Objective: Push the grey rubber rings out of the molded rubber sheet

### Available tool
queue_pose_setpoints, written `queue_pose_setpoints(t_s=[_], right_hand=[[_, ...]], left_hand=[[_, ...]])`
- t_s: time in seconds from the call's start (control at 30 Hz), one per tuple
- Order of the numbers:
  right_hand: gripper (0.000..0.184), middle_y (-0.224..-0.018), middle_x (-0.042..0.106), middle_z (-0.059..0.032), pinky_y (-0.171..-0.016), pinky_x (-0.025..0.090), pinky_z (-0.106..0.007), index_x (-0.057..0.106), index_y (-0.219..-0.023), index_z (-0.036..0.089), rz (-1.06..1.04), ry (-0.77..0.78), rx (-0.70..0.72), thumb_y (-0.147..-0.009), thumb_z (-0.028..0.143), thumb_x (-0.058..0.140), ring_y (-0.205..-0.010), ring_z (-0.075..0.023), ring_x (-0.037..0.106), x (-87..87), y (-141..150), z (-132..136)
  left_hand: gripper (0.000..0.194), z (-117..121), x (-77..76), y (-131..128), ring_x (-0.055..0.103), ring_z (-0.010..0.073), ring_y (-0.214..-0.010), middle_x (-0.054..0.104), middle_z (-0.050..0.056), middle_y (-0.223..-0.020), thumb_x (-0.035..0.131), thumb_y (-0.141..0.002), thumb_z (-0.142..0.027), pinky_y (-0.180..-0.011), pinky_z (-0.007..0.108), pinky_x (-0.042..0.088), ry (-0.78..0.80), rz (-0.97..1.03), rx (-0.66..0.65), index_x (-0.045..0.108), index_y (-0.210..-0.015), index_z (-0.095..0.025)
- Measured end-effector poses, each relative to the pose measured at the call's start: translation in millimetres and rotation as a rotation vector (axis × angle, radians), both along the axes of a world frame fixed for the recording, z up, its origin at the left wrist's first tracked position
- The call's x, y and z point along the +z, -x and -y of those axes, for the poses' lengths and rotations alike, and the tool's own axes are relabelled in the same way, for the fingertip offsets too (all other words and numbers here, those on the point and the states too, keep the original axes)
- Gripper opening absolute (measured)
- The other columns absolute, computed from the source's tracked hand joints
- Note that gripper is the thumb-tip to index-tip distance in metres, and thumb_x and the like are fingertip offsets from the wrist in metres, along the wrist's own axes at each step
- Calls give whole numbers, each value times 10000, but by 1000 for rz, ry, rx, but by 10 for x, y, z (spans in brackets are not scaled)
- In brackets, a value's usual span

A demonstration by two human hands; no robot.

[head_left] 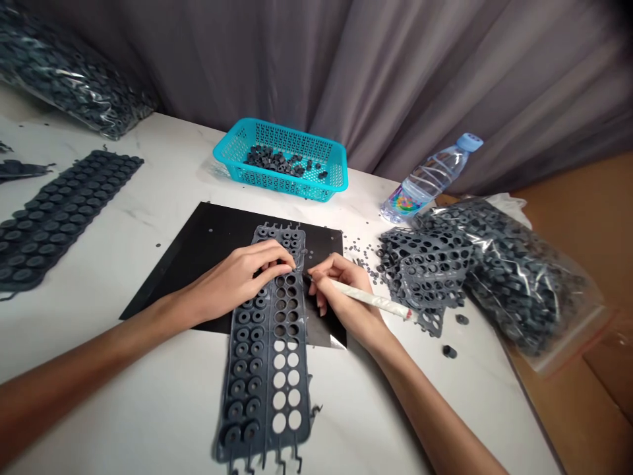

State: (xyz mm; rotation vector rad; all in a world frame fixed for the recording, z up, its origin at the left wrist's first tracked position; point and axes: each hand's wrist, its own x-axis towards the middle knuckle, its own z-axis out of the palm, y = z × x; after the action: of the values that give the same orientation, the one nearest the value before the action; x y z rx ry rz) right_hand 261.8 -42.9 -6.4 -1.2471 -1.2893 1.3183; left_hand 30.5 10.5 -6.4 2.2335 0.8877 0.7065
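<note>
A long dark-grey moulded rubber sheet (264, 396) lies lengthwise in front of me, its far part over a black mat (173, 264). Ring-shaped rubber pieces fill its left columns, while its right columns are mostly open round holes. My left hand (247, 274) reaches across the sheet, thumb and fingertips pinched on it near its right edge; any small piece between them is hidden. Held like a pen in my right hand (346, 290) is a slim tool with a white wrapped handle (373, 300). Its tip is close to the sheet's right edge, too small to make out clearly.
A turquoise basket (232, 170) with small rubber pieces stands at the back. To the right are a water bottle (430, 178), punched-out sheets (430, 267) and a bag of rubber parts (524, 284). Another sheet (64, 211) and a full bag (74, 72) lie left.
</note>
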Motion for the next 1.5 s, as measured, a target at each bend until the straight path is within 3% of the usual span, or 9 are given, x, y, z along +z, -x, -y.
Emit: queue_pose_setpoints(t_s=[0.27,0.5,0.7,0.83,1.07,1.5], right_hand=[[37,-723,659,35,-452,469,-192,622,-872,203,-1,-7,-7,-862,181,650,-493,-89,555,21,22,28],[47,-728,659,28,-493,487,-220,627,-935,215,193,-103,-118,-960,255,631,-548,-122,590,11,13,69],[136,-699,651,26,-453,448,-210,650,-930,205,203,-88,-90,-986,327,667,-511,-110,561,40,38,127],[174,-672,622,31,-423,401,-206,648,-902,197,138,-19,-44,-987,347,669,-476,-98,523,54,150,148],[81,-713,620,20,-476,448,-218,652,-932,207,111,-9,-64,-960,282,667,-563,-127,548,16,288,117],[183,-784,694,-19,-500,451,-222,662,-965,195,109,-3,-66,-1005,372,688,-601,-134,583,-26,309,140]], left_hand=[[168,14,6,30,681,170,-1061,695,9,-1144,543,-1117,-324,-962,289,514,-20,1,-8,688,-1130,-242],[248,34,-13,81,658,152,-959,651,22,-1198,544,-1116,-323,-950,298,538,-33,-32,-36,618,-1347,-270],[224,38,8,136,652,184,-1104,625,51,-1244,533,-1079,-206,-1023,332,527,-145,-56,7,655,-1264,-240],[200,-15,49,196,592,234,-1228,696,37,-1196,584,-1064,-251,-1085,391,500,-160,-136,-32,698,-1228,-259],[135,-8,48,163,622,227,-1146,730,39,-1126,591,-1062,-209,-1008,382,525,-110,-79,-26,699,-1143,-218],[135,5,36,108,655,246,-1081,749,53,-1112,575,-1053,-170,-991,432,522,-217,-100,-8,689,-1120,-190]])
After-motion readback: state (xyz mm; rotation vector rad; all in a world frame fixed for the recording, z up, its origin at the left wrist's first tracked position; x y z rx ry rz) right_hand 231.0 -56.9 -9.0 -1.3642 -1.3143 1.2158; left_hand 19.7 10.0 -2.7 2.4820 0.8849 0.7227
